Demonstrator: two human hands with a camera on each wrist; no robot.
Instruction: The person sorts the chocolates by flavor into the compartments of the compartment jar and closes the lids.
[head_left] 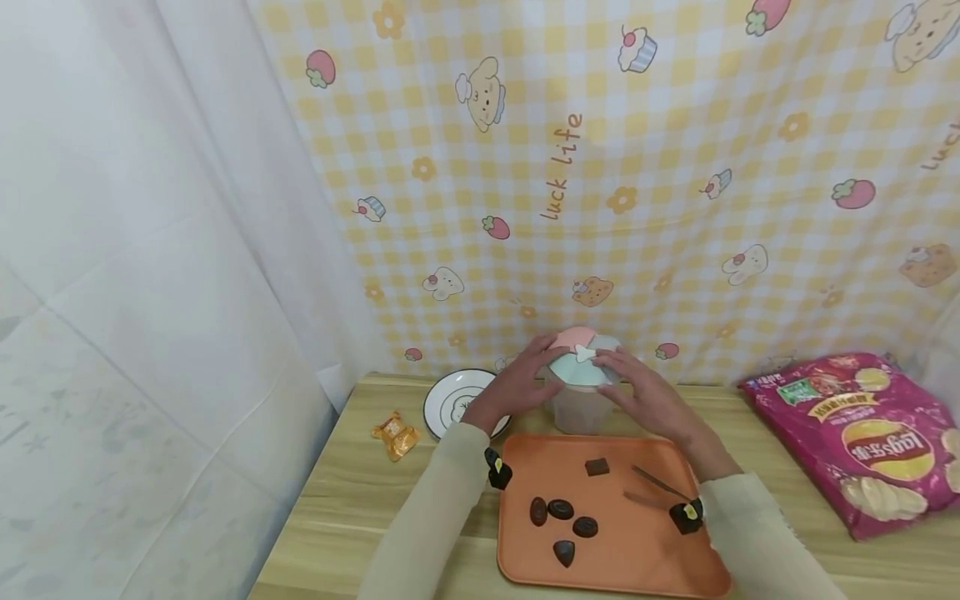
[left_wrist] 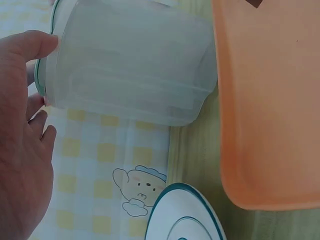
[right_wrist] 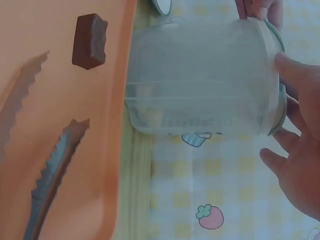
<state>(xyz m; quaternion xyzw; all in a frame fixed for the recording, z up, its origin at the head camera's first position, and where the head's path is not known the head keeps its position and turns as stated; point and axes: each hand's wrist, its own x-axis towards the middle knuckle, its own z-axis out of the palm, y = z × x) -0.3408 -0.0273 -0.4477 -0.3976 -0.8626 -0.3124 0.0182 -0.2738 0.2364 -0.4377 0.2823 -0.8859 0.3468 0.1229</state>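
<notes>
A translucent plastic canister [head_left: 581, 412] stands upright behind the orange tray [head_left: 637, 562], topped by a round lid [head_left: 577, 372] in pink, mint and grey segments with a small white piece at its centre. My left hand [head_left: 522, 385] grips the lid's rim from the left, thumb at the near edge. From the other side my right hand [head_left: 637, 393] holds the same rim, fingers reaching over the top. The wrist views show the canister's frosted wall [left_wrist: 130, 65] and the right thumb [right_wrist: 295, 67] against the rim. The lid sits on the canister's mouth.
On the tray lie a square chocolate [head_left: 597, 467], several dark chocolates [head_left: 560, 509] and serrated tongs [right_wrist: 47, 180]. A white plate [head_left: 441, 410] and an orange-wrapped sweet [head_left: 395, 436] are at left. A purple chip bag [head_left: 862, 433] lies right. A patterned curtain [head_left: 645, 242] hangs behind.
</notes>
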